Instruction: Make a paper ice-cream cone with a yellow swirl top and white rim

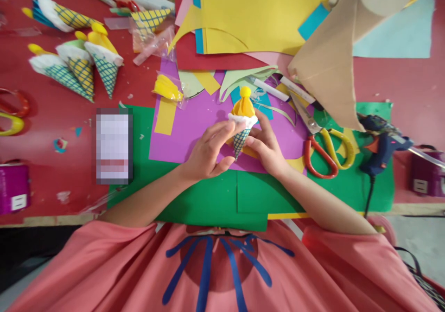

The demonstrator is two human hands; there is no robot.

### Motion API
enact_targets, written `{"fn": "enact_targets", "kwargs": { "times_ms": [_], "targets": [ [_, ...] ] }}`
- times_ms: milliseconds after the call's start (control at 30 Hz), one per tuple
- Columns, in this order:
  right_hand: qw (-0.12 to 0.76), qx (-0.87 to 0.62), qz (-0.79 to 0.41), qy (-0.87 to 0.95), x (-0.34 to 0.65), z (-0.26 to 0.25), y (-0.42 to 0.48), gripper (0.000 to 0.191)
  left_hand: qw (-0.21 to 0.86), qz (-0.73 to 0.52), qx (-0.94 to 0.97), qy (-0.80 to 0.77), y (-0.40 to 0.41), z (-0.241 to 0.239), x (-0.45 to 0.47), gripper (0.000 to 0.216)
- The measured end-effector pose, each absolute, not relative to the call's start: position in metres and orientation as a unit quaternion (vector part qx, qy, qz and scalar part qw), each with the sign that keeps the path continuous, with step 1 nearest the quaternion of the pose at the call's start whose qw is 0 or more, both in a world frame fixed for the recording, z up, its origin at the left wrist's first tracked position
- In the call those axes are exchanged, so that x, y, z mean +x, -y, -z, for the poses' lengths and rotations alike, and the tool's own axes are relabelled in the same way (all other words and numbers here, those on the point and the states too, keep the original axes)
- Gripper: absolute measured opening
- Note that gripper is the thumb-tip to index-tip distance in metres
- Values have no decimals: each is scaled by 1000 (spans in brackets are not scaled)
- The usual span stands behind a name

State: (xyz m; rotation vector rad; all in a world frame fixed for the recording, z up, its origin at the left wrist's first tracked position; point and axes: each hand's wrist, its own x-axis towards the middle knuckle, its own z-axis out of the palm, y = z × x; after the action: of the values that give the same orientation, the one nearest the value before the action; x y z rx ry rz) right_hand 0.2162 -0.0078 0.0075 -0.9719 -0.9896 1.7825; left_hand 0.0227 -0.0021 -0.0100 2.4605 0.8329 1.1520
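Observation:
Both hands hold a small paper ice-cream cone point(242, 125) upright above a purple sheet point(194, 126). The cone has a blue lattice point, a white rim, a yellow top and a yellow pom-pom. My left hand point(207, 152) pinches the white rim from the left with thumb and fingers. From the right, my right hand point(266, 146) wraps its fingers round the cone's lower part.
Several finished cones point(81, 61) lie at the upper left. Red and yellow scissors point(321, 145) and a blue glue gun point(380, 145) lie to the right on green paper point(215, 200). Yellow sheets point(257, 10), a brown card cone point(333, 52), markers point(269, 88) and purple tape rolls point(12, 187) sit around.

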Motion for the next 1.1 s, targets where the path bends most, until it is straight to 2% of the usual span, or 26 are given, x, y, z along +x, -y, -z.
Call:
{"fn": "enact_targets", "kwargs": {
  "times_ms": [133,300,400,500,700,933,1100],
  "targets": [
    [450,-378,-706,396,217,-5,6,81,191,-425,840,-278,0,8,26,70],
    [480,-440,-641,407,214,-4,3,84,253,-445,802,-309,3,8,29,67],
    [485,-448,-615,431,213,-2,4,87,358,-484,717,-351,3,10,31,69],
    [474,-425,-597,488,212,4,8,95,477,-472,639,-375,-1,14,33,74],
    [426,-372,-559,606,219,11,15,88,571,-488,547,-370,-9,13,31,77],
    [406,-353,-536,651,222,5,14,87,610,-512,457,-396,-13,12,31,47],
    [426,-368,-506,654,219,8,14,89,665,-490,393,-405,-12,9,34,45]
  ]
}}
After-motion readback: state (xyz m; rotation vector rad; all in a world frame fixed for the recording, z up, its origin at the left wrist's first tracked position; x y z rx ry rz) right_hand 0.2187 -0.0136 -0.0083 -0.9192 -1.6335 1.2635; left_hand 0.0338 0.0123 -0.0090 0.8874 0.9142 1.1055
